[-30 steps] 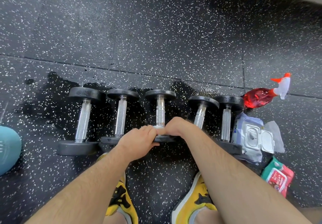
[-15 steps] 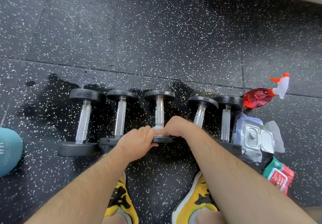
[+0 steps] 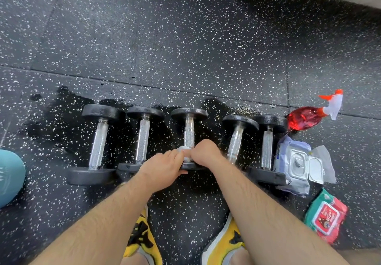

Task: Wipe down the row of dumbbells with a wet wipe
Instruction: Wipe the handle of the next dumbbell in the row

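- Five dumbbells lie in a row on the floor point(image 3: 185, 38), handles pointing away from the person, one plate near, one far.
- Both hands meet at the mid dumbbell point(image 3: 189, 129), third from either end, at the near end of its handle, just above the near plate.
- Wipe point(image 3: 184, 151): only a small white bit shows betw. the two hands, pressed on the handle; most of it is hidden.
- Right hand point(image 3: 206, 153): fingers curled down over the handle w/ the wipe under them. Grip looks clamped on wipe + bar, though the fingertips are hidden.
- Left hand point(image 3: 162, 167): fingers closed against the near end of the same dumbbell, thumb by the near plate. Prob. steadying it. Can't tell if it also pinches the wipe.
- Key relation: the handle's long axis runs straight away from the grip. Bare bar lies beyond the hands, toward the far plate. So the next stroke, as I judge it, goes fwd along the bar, or twists round it. Right hand is the one on the wipe; both are equally near.
- Next dumbbell to the right point(image 3: 237, 141) lies slightly tilted, just beside the right wrist.
- Off to the right: open wipe pack point(image 3: 299, 166), red spray bottle point(image 3: 307, 117), well clear of the hands.
- Vs. 1 s ago: almost no change. Hands on the same spot of the same dumbbell, only a tiny shift; the row, pack and bottle haven't moved.
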Action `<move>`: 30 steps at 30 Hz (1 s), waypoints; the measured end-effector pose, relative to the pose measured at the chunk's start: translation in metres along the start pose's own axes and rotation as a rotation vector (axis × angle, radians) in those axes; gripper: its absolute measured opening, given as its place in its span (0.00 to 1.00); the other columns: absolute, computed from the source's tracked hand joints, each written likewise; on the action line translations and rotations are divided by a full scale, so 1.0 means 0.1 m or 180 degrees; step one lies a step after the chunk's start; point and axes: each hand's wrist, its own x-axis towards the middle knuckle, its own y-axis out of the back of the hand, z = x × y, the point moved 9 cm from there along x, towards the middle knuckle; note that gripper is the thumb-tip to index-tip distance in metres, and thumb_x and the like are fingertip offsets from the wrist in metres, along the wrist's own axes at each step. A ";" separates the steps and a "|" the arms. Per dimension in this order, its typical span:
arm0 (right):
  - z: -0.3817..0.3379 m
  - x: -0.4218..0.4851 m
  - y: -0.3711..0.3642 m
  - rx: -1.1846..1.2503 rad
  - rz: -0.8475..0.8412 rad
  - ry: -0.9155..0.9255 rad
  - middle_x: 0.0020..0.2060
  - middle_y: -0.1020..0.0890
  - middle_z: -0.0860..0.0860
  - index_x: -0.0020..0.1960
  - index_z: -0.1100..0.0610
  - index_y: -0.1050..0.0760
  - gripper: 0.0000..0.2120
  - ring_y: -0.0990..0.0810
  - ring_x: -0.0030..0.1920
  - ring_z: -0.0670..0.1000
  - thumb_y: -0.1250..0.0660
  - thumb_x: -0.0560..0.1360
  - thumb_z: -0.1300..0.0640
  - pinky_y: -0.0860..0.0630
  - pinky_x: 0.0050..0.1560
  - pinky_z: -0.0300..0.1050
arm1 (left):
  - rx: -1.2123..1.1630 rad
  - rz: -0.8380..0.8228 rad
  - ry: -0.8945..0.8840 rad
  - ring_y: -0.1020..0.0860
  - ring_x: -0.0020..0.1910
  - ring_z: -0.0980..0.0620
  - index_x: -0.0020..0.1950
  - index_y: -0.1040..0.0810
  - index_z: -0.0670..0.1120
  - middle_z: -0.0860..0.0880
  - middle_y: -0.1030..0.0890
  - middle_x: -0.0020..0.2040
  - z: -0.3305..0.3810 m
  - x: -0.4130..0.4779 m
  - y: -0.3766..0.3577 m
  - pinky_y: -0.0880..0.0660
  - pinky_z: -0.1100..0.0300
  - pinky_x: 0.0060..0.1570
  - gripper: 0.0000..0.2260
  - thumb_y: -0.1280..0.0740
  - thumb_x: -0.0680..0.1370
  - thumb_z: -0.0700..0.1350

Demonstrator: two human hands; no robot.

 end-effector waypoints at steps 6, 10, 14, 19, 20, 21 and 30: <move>-0.02 0.03 0.13 0.0764 0.0457 0.0151 0.26 0.30 0.48 0.32 0.55 0.31 0.24 0.33 0.27 0.49 0.28 0.73 0.39 0.34 0.31 0.44 | -0.0115 0.0119 -0.0054 0.27 0.33 0.50 0.51 0.30 0.44 0.48 0.25 0.41 0.02 0.01 0.01 0.30 0.58 0.25 0.17 0.39 0.79 0.59; -0.14 0.09 0.26 0.0892 0.0761 0.0168 0.27 0.30 0.48 0.32 0.55 0.32 0.23 0.33 0.27 0.49 0.29 0.74 0.40 0.36 0.30 0.43 | -0.0127 -0.0002 -0.0005 0.28 0.34 0.50 0.50 0.31 0.45 0.49 0.27 0.42 0.00 0.01 -0.05 0.31 0.58 0.28 0.17 0.42 0.81 0.60; -0.30 0.14 0.41 0.1199 0.1131 0.0208 0.31 0.25 0.49 0.36 0.57 0.27 0.21 0.28 0.30 0.50 0.32 0.76 0.40 0.35 0.31 0.43 | -0.0144 -0.0013 0.0025 0.27 0.35 0.52 0.50 0.29 0.45 0.50 0.26 0.42 0.01 0.02 0.00 0.36 0.60 0.30 0.17 0.40 0.81 0.60; -0.31 0.24 0.49 0.1482 0.1129 0.0268 0.35 0.20 0.50 0.42 0.59 0.20 0.20 0.23 0.34 0.50 0.32 0.77 0.41 0.33 0.33 0.42 | -0.0240 -0.0034 0.0041 0.27 0.36 0.52 0.51 0.30 0.46 0.50 0.26 0.43 0.00 0.02 -0.01 0.32 0.59 0.31 0.17 0.43 0.81 0.60; -0.29 0.23 0.49 0.1440 0.1094 0.0293 0.32 0.21 0.49 0.40 0.60 0.20 0.21 0.25 0.32 0.50 0.31 0.75 0.41 0.32 0.32 0.42 | -0.0236 -0.0057 0.0044 0.27 0.36 0.52 0.51 0.30 0.46 0.50 0.26 0.43 0.00 0.02 -0.02 0.31 0.59 0.31 0.17 0.44 0.81 0.60; -0.27 0.22 0.48 0.1361 0.1055 0.0299 0.31 0.22 0.50 0.38 0.60 0.21 0.22 0.26 0.31 0.50 0.30 0.74 0.40 0.31 0.33 0.43 | -0.0211 -0.0075 0.0044 0.27 0.36 0.52 0.51 0.30 0.46 0.50 0.26 0.43 0.00 0.02 -0.03 0.30 0.58 0.30 0.17 0.44 0.81 0.60; -0.22 0.19 0.22 0.0711 0.0514 0.0105 0.34 0.22 0.50 0.49 0.61 0.20 0.23 0.25 0.34 0.50 0.31 0.73 0.40 0.33 0.31 0.44 | -0.0185 -0.0031 0.0030 0.27 0.35 0.52 0.51 0.30 0.46 0.51 0.26 0.43 0.01 0.03 0.01 0.30 0.59 0.29 0.17 0.44 0.81 0.60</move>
